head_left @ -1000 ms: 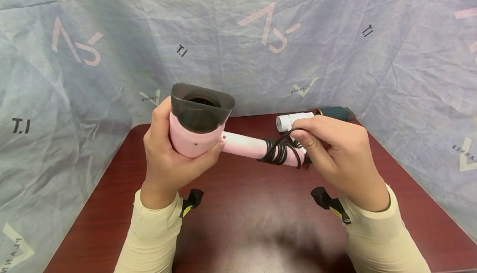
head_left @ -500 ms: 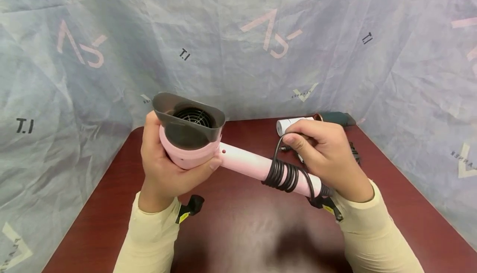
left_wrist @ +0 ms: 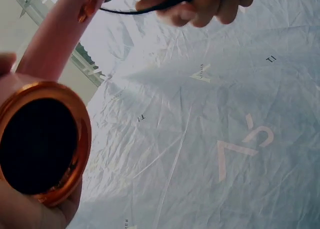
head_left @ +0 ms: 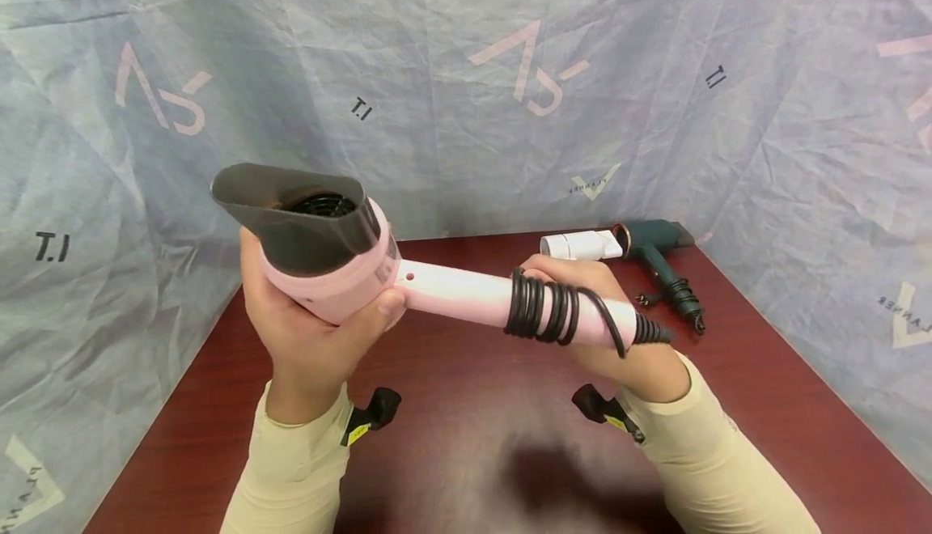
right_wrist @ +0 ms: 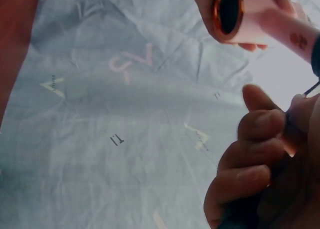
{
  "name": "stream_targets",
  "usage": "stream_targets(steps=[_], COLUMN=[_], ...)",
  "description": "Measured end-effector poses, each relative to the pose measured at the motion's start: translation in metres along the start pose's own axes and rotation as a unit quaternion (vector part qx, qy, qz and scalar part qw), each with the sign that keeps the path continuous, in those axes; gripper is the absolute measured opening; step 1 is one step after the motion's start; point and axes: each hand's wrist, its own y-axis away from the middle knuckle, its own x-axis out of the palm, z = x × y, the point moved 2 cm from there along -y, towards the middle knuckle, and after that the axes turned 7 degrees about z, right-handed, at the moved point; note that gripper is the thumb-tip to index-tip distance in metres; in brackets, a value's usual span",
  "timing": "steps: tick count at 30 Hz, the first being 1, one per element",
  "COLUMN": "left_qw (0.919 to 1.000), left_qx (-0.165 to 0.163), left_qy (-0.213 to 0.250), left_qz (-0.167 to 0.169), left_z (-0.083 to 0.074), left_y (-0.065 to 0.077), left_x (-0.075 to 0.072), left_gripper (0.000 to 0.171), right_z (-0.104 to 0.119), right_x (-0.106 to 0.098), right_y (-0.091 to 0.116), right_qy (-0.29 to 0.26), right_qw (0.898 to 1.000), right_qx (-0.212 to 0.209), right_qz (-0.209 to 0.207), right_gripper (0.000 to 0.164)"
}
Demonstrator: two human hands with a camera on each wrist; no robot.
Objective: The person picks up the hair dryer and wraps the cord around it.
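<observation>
My left hand (head_left: 313,348) grips a pink hair dryer (head_left: 459,293) by its barrel, holding it above the table. A smoky dark concentrator nozzle (head_left: 313,239) sits on its front end, tilted upward to the left. Black cord (head_left: 557,311) is coiled around the handle, which points right. Partly hidden behind that handle, my right hand (head_left: 629,370) pinches a length of the cord; the left wrist view shows the cord (left_wrist: 135,12) stretched from the handle to the curled fingers (left_wrist: 200,4). A copper-coloured ring (left_wrist: 82,139) rims the dryer's rear end.
On the dark red table (head_left: 466,404), a white cylindrical-bodied device (head_left: 578,244) lies at the back right. Beside it is a dark green hair dryer (head_left: 658,255) with its cord wrapped on the handle. Grey printed fabric (head_left: 437,97) hangs behind and along both sides.
The pink hair dryer has moved left with my left hand, its nozzle turning leftward. My right hand has passed from above the handle to behind it, still holding the cord.
</observation>
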Motion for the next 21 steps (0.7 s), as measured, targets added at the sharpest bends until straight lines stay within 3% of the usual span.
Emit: stream_targets(steps=[6,15,21], left_qw=[0.9990,0.9955,0.9937], left_qx=[-0.005,-0.005,-0.001], left_qy=[0.000,-0.017,-0.025], left_qz=[-0.044,-0.093,-0.110], left_z=[0.005,0.006,0.006], left_y=[0.001,-0.001,-0.004], left_x=[0.002,0.003,0.002], left_gripper=[0.074,0.079,0.076], right_z=[0.002,0.011,0.016], right_x=[0.014,0.023,0.027], right_y=[0.004,0.000,0.003], right_qy=[0.059,0.110,0.142], right_qw=[0.998,0.993,0.989], right_qx=[-0.008,0.032,0.005], right_qz=[-0.026,0.031,0.041], right_gripper=[0.020,0.019,0.019])
